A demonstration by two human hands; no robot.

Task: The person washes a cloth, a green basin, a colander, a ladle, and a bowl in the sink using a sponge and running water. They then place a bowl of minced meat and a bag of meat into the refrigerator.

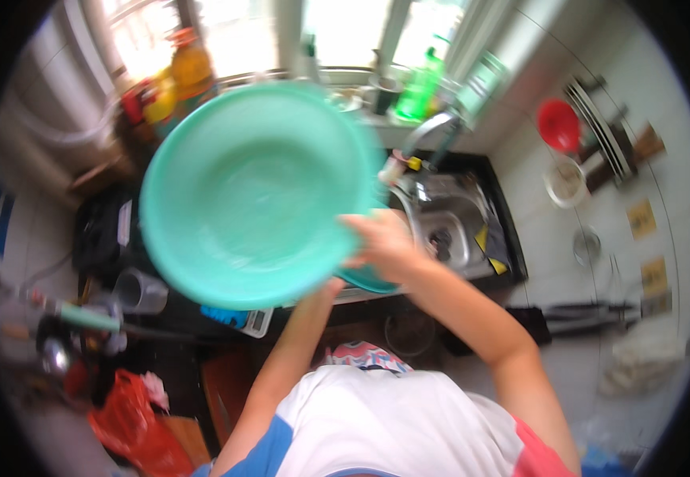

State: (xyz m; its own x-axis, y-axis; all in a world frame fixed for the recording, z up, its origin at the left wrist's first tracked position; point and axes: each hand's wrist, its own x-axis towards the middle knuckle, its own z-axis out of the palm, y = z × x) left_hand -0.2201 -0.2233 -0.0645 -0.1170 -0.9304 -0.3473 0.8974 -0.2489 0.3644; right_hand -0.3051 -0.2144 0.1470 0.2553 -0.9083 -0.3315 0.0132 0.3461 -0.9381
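A large light-green plastic basin [255, 203] is held up in front of me, its open side towards me. It looks empty and is blurred. My right hand [387, 247] grips its right rim. Only the wrist and a bit of my left hand [330, 289] show at the basin's lower edge; the fingers are hidden behind it. Below my right hand, part of a second green basin [369, 280] shows. To its right is a stainless steel sink [452, 238] with a dark thing at its drain. A curved faucet [431, 128] rises behind the sink.
A green pump bottle [419, 89] and an orange-capped oil bottle [190, 68] stand by the window. On the left are a clear plastic container [140, 291], a kitchen scale [255, 322] and a red plastic bag [136, 423]. A wall rack [604, 131] and a red scoop-like thing [558, 125] are on the right.
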